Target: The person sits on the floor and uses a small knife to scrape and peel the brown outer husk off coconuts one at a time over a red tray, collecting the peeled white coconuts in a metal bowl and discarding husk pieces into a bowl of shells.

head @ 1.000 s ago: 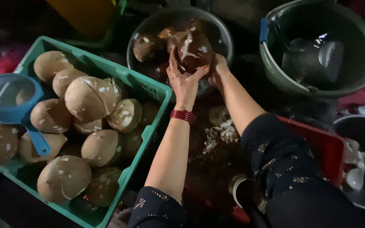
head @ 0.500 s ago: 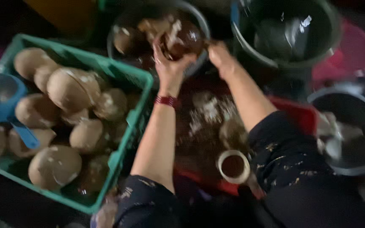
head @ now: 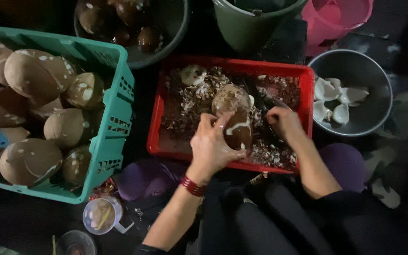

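Gripping a brown coconut (head: 234,118) now down in the red tray (head: 303,75), no longer up at the 11 o'clock bowl (head: 166,42); left hand (head: 213,144) wraps it, right hand (head: 283,122) closes on a dark tool, peeling stage.

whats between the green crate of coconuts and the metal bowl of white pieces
In the head view, the red tray of shavings lies between them, with the left hand holding a brown coconut in it and the right hand alongside.
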